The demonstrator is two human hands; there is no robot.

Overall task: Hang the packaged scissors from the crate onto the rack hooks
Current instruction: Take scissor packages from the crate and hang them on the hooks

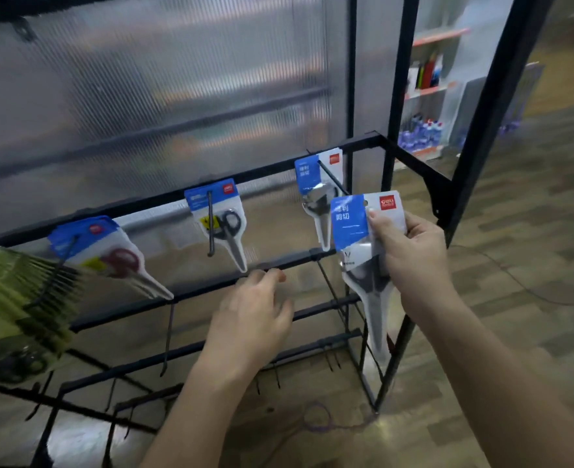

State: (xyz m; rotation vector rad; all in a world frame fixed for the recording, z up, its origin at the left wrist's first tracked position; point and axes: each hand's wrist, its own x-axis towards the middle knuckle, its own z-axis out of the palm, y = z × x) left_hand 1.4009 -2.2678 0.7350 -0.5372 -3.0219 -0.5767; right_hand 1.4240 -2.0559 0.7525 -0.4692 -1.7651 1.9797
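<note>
The right hand pinches the scissors pack just beside a hook of the rack, long axis vertical, blades down. Its blue card reads 剪切. The left hand hangs loosely open, empty.

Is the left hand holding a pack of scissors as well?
No, the left hand is empty, fingers relaxed near a lower rack bar; only the right hand grips a scissors pack.

Retail shop interior: a black metal display rack with hooks carries packaged scissors in blue-topped retail packs. Background shelves hold bottles and other stocked goods, above a wood-pattern floor.
</note>
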